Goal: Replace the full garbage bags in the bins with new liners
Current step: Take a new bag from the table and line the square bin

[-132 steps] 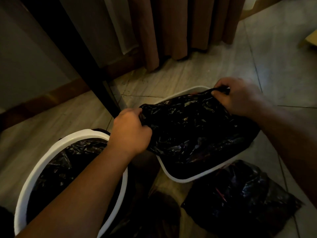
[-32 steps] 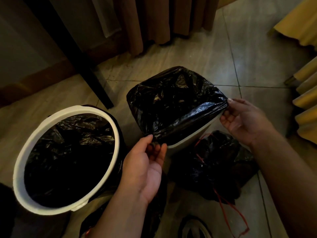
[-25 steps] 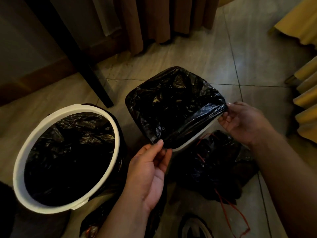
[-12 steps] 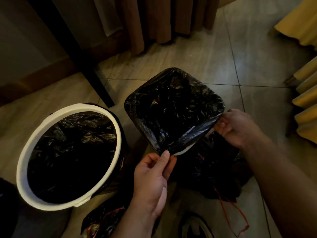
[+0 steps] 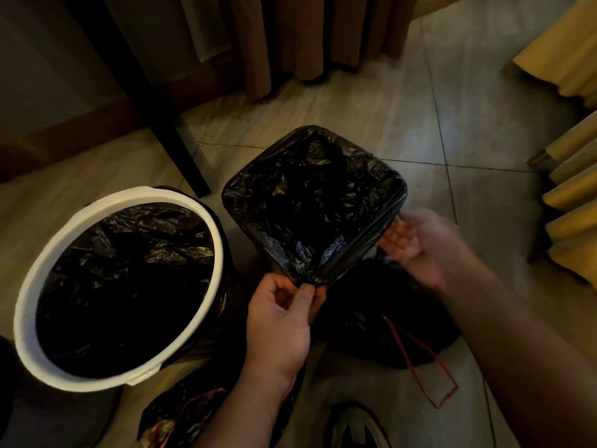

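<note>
Black crinkled plastic liner stretched over the square bin; left hand pinches its near corner, right hand's grip open beside the rim. Film looks light, slippery: best held at the hem.

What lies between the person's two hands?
In the head view, the near edge of the black liner stretches between them: the left hand pinches its corner, the right hand is open at its side.

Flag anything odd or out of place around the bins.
Nothing spilled. One black bag lies on the floor beside the square bin, red drawstring trailing; a second bag lies by the round bin. Left hand pinches the liner's bunched near corner.
</note>
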Action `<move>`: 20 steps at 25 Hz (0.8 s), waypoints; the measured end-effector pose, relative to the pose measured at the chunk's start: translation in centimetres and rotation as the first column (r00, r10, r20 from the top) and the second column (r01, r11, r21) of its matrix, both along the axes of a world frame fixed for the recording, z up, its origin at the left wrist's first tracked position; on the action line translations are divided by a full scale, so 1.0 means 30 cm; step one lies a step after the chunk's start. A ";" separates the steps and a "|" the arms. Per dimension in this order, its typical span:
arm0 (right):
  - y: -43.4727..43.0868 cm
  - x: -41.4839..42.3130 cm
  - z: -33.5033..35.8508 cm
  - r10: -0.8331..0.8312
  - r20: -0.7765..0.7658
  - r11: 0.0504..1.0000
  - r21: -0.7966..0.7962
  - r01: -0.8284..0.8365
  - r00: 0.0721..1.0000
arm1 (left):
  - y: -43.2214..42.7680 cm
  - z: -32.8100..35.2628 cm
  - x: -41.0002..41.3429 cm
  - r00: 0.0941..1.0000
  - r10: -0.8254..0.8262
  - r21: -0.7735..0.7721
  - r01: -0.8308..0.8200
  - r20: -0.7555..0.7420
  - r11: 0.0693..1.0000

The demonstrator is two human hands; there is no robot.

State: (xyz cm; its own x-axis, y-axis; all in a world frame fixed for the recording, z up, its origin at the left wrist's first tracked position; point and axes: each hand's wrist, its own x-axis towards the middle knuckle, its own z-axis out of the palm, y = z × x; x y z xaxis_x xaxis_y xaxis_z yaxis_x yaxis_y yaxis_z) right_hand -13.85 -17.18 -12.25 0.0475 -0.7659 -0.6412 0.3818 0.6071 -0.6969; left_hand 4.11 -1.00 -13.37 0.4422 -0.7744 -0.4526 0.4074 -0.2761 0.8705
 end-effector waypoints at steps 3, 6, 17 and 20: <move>0.084 0.024 0.002 0.077 0.078 0.997 0.004 -0.078 0.994 | -0.008 0.007 -0.010 0.990 -0.036 0.018 0.034 0.137 0.999; 0.105 0.034 -0.007 0.031 0.103 0.999 -0.044 -0.027 0.994 | -0.009 0.008 -0.013 0.964 -0.068 0.060 0.055 0.258 0.997; 0.037 0.015 -0.031 0.029 -0.057 0.994 -0.104 -0.035 0.998 | -0.033 0.031 0.022 0.993 0.108 0.164 -0.113 0.042 0.980; -0.037 -0.001 -0.013 -0.048 -0.159 0.971 -0.240 0.009 0.986 | -0.064 0.067 0.033 0.995 0.104 0.065 -0.104 0.008 0.992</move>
State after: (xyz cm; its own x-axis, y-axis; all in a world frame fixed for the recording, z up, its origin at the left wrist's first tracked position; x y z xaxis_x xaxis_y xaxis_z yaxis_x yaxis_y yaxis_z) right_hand -13.89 -18.29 -12.65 -0.0664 -0.8967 -0.4377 0.2658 0.4070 -0.8739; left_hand 5.11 -2.93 -11.34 0.5213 -0.6925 -0.4986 0.4328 -0.2889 0.8539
